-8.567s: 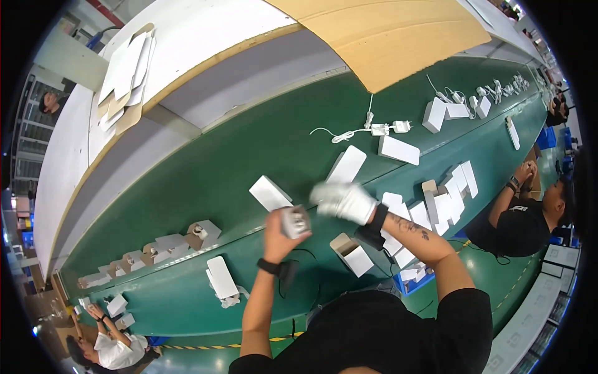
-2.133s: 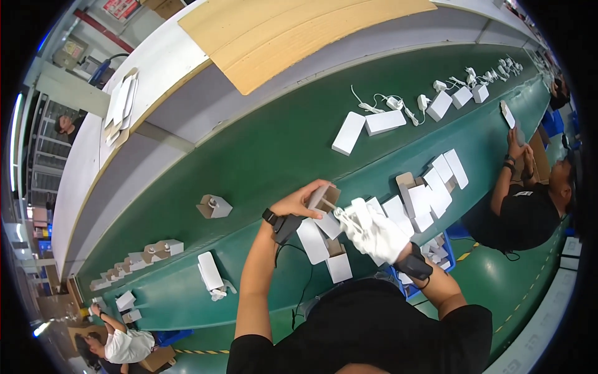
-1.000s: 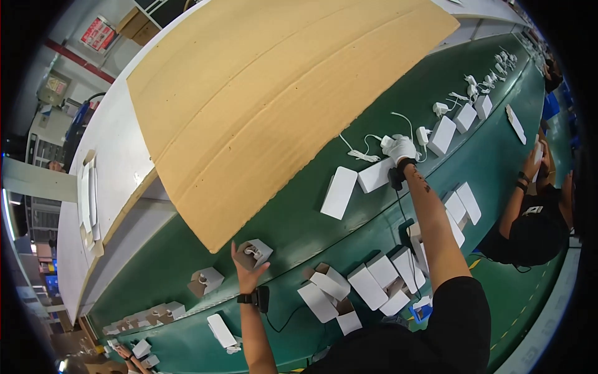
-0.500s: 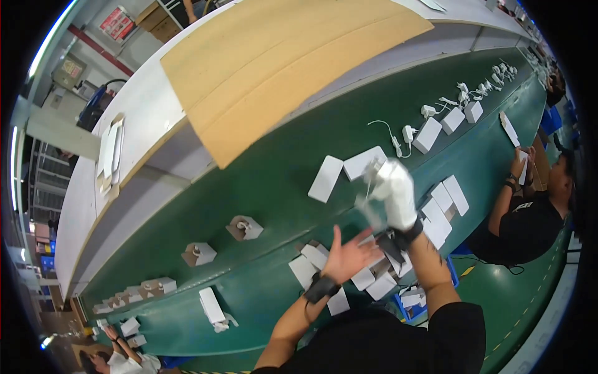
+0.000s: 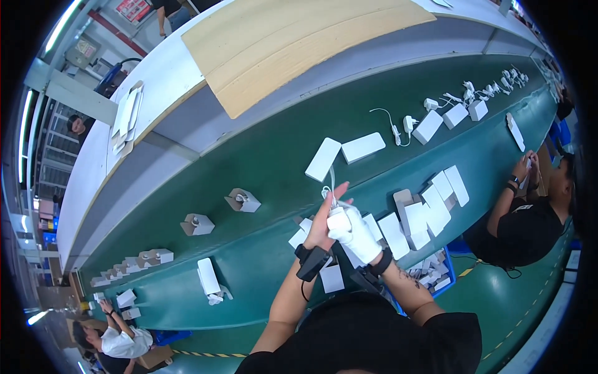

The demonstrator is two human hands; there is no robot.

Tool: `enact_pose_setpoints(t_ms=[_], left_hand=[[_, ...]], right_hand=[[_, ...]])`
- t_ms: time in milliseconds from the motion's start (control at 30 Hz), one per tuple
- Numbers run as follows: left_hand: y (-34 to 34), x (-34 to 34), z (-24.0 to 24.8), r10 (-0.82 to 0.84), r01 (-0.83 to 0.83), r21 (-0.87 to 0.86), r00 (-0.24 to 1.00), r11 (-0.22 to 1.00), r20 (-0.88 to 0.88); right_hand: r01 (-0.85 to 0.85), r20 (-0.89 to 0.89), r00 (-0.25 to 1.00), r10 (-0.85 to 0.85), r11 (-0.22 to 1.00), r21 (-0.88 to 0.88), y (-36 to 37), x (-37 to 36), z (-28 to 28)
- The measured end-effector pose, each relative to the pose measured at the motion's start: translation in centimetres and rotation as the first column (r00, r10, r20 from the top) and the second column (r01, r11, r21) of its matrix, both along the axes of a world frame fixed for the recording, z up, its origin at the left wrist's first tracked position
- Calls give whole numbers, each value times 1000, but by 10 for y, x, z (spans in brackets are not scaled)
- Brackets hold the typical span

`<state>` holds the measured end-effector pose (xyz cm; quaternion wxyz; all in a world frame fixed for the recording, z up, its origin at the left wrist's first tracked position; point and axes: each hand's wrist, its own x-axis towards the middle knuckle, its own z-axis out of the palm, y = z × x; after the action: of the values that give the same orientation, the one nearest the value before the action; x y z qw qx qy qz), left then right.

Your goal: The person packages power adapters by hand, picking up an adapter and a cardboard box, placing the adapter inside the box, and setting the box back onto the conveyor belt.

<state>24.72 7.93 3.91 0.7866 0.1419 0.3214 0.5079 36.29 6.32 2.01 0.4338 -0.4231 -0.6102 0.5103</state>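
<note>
My right hand (image 5: 362,240), in a white glove, is closed round a white charger (image 5: 339,219) in front of me over the near part of the green bench. Against it, my bare left hand (image 5: 320,229) is curled at the charger's side, its fingertips by the white cable (image 5: 327,191). The loose cable rises past the fingers. Just beyond lie two closed white boxes, one tilted box (image 5: 323,159) and one box (image 5: 364,148) to its right. Partly hidden behind my hands and wrists are more white boxes (image 5: 393,235) on the bench.
Opened boxes (image 5: 242,201) with contents stand to the left. Chargers with cables (image 5: 430,105) line the far right. A white box (image 5: 208,275) lies with white cloth near the left edge. A blue bin (image 5: 443,278) stands below. Co-workers sit at both sides; cardboard (image 5: 299,50) covers the shelf.
My right hand has swung left and nearer from beside the closed boxes, bringing the charger. My left hand has moved left and up, and both hands now meet at the charger.
</note>
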Motion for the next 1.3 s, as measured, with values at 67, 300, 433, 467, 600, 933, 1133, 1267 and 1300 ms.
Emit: enact_pose_setpoints(t_ms=[67, 300, 433, 467, 600, 933, 1133, 1267, 1300], left_hand=[[7, 1, -14, 41, -45, -25, 989, 999, -140], [84, -35, -130, 204, 93, 239, 285, 967, -936], [137, -46, -152, -40, 233, -120, -324, 965, -945], [143, -54, -157, -89, 219, -215, -474, 952, -876], [125, -132, -168, 59, 286, 326, 664, 901, -746], [36, -110, -19, -229, 531, 298, 713, 793, -662], [19, -101, 10, -235, 669, 194, 495, 717, -836], [13, -96, 7, -80, 690, 255, 414, 677, -907], [11, -94, 4, -88, 694, 254, 417, 673, -905]], right_hand=[[-4, -46, 999, -4, 988, -157, 5, -3, -7], [-225, -538, 832, -136, 803, -551, 9, 22, 34], [-474, -708, 640, -300, 571, -670, 8, 35, 74], [-475, -709, 641, -295, 573, -668, 9, 37, 79], [-787, -825, 223, -520, 404, -467, 2, 38, 100], [-715, -777, 424, -465, 354, -602, -5, 28, 96], [-473, -434, 864, 253, 702, -532, 33, 41, 57], [-540, 194, 800, 568, 822, -180, 70, 40, 55], [-614, 275, 729, 627, 776, -141, 71, 38, 55]])
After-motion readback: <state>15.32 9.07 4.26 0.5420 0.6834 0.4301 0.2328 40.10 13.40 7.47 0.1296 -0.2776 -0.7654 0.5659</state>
